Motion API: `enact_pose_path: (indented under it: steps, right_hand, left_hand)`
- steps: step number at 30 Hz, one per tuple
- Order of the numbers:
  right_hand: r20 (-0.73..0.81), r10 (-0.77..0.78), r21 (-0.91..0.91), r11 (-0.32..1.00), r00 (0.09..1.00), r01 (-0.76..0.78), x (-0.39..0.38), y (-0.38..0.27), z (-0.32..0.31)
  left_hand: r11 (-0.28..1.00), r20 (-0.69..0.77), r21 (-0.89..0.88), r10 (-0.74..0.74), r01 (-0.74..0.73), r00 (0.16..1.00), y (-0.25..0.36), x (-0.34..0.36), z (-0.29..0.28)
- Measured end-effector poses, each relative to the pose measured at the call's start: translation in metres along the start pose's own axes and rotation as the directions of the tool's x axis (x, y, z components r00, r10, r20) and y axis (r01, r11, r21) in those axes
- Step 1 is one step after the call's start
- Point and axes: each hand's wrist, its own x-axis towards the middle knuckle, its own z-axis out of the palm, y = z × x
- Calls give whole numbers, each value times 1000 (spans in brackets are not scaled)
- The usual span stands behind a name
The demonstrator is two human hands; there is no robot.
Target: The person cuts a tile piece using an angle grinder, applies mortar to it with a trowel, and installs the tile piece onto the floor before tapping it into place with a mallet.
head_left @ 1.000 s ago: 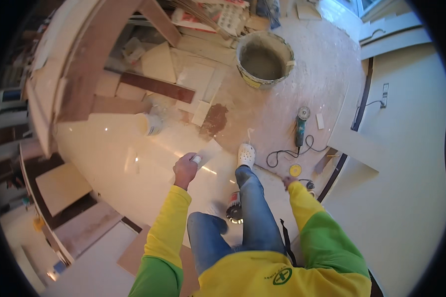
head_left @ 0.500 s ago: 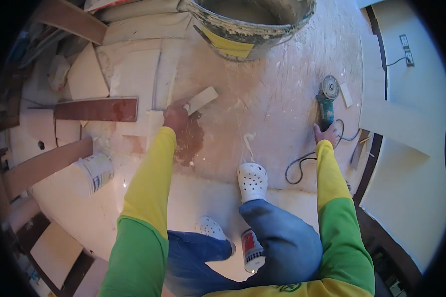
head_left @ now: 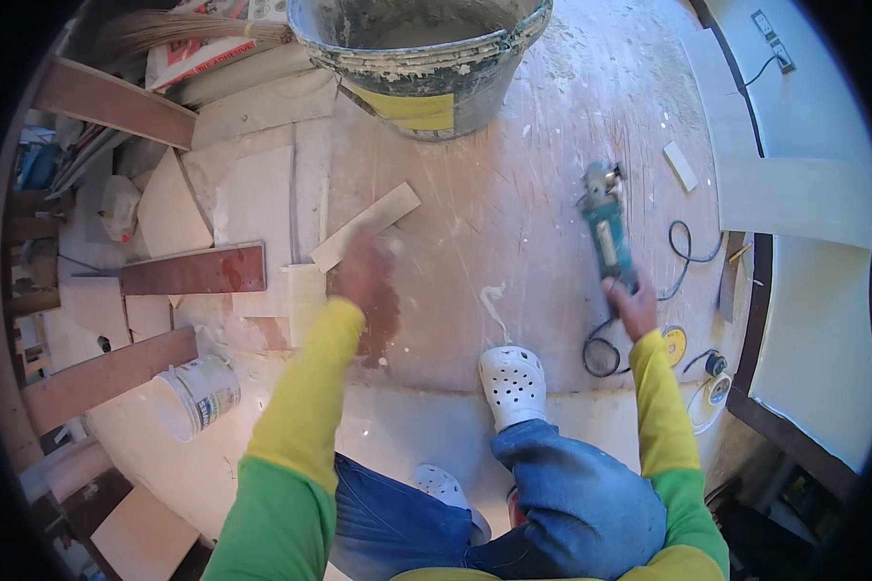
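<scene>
My right hand (head_left: 635, 308) is closed around the rear end of the grinder (head_left: 607, 232), over the right part of the rough floor (head_left: 543, 223), its head pointing toward the far edge; blur keeps me from telling whether it is lifted clear. One hand alone is a weak hold, I judge: if the motor kicked, the tool could twist out of my bare fingers. My left hand (head_left: 365, 269), well apart from the right, is at the tile strip (head_left: 383, 221) toward the left edge; it is too smeared to say how far the fingers are open or whether they touch the strip. Fingers that near the piece could be cut if the blade were brought to it carelessly. The cord (head_left: 601, 360) loops between my right wrist and my front shoe (head_left: 512, 381), which lies across the near edge, so a pull or a step could snag it. Just right of my forearm is a yellow disc (head_left: 673, 346); a small strip (head_left: 680, 167) lies nearer the right edge. The bucket (head_left: 421, 111) stands toward the far edge, and a white tub (head_left: 203, 397) leans off the left near corner.
</scene>
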Motion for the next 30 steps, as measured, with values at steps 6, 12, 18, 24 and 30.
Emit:
enact_pose_path:
  steps: [6, 12, 18, 24, 30]
  right_hand:
    - [768, 124, 381, 700, 629, -604, -52, -88, 91]
    - [904, -126, 392, 624, 409, -676, -36, -132, 164]
    - [902, -83, 372, 646, 424, -666, -33, -158, 202]
    - [907, -113, 403, 510, 405, -760, -32, -159, 194]
    - [853, -84, 443, 636, 514, -631, -36, -162, 185]
  left_hand:
    - [548, 597, 149, 613, -823, 517, -16, -187, 57]
    - [574, 363, 475, 563, -667, 743, -52, -200, 52]
    - [615, 40, 596, 619, -516, 784, -47, -181, 40]
    - [636, 19, 526, 655, -565, 755, -41, -172, 41]
    - [709, -74, 419, 649, -566, 757, -28, -182, 60]
